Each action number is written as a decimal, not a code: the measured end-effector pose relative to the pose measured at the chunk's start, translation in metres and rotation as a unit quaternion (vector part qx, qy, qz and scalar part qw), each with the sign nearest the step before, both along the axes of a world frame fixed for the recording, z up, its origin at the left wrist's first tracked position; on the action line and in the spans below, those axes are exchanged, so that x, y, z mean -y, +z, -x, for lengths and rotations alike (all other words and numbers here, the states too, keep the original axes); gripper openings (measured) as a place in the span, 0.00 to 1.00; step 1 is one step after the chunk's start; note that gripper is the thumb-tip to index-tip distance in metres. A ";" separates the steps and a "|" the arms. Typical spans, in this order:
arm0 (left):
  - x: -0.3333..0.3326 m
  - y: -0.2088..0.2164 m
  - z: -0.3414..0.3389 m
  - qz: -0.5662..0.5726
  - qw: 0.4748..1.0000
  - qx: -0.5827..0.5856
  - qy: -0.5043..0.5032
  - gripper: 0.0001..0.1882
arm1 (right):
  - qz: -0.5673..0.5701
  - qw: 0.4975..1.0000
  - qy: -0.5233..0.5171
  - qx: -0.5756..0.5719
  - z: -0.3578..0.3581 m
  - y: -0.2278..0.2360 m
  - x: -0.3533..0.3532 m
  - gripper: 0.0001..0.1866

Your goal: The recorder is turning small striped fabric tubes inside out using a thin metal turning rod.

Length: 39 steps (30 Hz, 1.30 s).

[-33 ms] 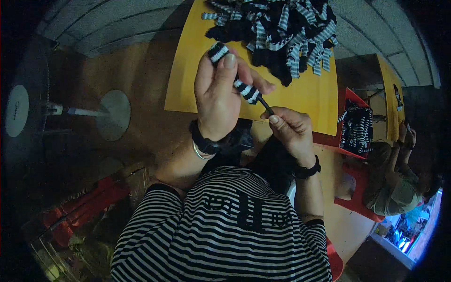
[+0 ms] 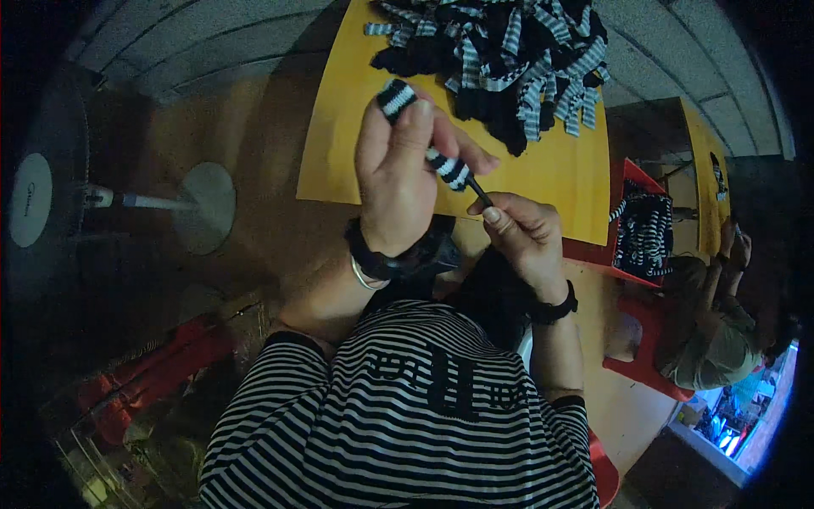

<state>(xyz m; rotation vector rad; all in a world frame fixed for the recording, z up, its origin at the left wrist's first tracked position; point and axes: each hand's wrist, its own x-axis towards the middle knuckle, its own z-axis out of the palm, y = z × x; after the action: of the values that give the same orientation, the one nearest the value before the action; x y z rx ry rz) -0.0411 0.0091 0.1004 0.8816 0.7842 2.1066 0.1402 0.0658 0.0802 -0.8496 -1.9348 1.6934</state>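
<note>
A narrow black-and-white striped knitted strip (image 2: pixel 451 171) runs slantwise through my left hand (image 2: pixel 397 174). My left thumb presses on it, and its upper end shows past the fingertips. From the strip's lower end sticks out a thin dark rod (image 2: pixel 481 194), pinched between the thumb and fingers of my right hand (image 2: pixel 525 235). How far the rod reaches inside the strip is hidden. Both hands are above the near edge of the yellow table (image 2: pixel 335 161). Beyond them a pile of striped strips and black fluffy pieces (image 2: pixel 509 64) covers the table's far part.
Right of the table, a red bin (image 2: pixel 626 176) holds more striped knitted pieces. A person (image 2: pixel 716 348) works farther right by another yellow table (image 2: pixel 700 161), with a red stool (image 2: pixel 649 352) there. On the left stands a white fan (image 2: pixel 153 202).
My left hand has shifted very slightly to the right along the strip's lower part. The strip's upper end has tipped a little, and my right hand has hardly moved.
</note>
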 end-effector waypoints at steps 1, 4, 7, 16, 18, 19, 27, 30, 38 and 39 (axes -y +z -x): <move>0.000 0.001 -0.004 0.001 1.000 -0.001 0.001 0.17 | 0.001 1.000 0.001 -0.001 0.002 0.003 0.002 0.07; -0.001 0.002 -0.010 0.046 0.998 -0.027 0.037 0.18 | -0.026 0.999 -0.016 0.026 0.005 0.015 0.005 0.07; 0.000 0.003 -0.012 0.072 0.995 -0.040 0.048 0.16 | -0.049 0.998 -0.004 0.041 0.007 0.021 0.004 0.07; -0.006 -0.002 -0.009 0.029 0.998 0.037 -0.049 0.13 | 0.115 0.989 -0.050 -0.078 0.039 0.019 0.017 0.07; -0.002 -0.002 -0.002 0.015 0.996 0.043 -0.071 0.13 | 0.129 0.989 -0.023 -0.063 0.036 0.019 0.013 0.07; -0.001 0.009 -0.002 0.034 0.994 0.091 -0.056 0.13 | 0.143 0.989 0.003 -0.050 0.033 0.019 0.010 0.08; 0.000 0.003 0.020 0.026 0.994 0.097 -0.039 0.16 | 0.053 0.998 0.014 0.019 0.003 0.006 -0.005 0.09; 0.002 0.003 0.012 0.047 0.999 0.026 0.005 0.16 | 0.042 0.998 0.025 0.034 0.003 0.007 -0.006 0.08; 0.000 0.009 0.010 0.117 0.990 -0.058 0.057 0.09 | -0.055 0.995 0.037 0.067 0.009 0.022 -0.007 0.08; 0.000 0.010 0.011 0.130 0.987 -0.066 0.072 0.08 | -0.068 0.995 0.043 0.060 0.013 0.021 -0.006 0.07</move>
<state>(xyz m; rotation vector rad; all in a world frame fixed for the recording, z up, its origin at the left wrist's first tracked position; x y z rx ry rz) -0.0521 0.0088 0.1105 0.8497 1.1945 2.0213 0.1271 0.0721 0.1015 -0.8466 -2.1679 1.5692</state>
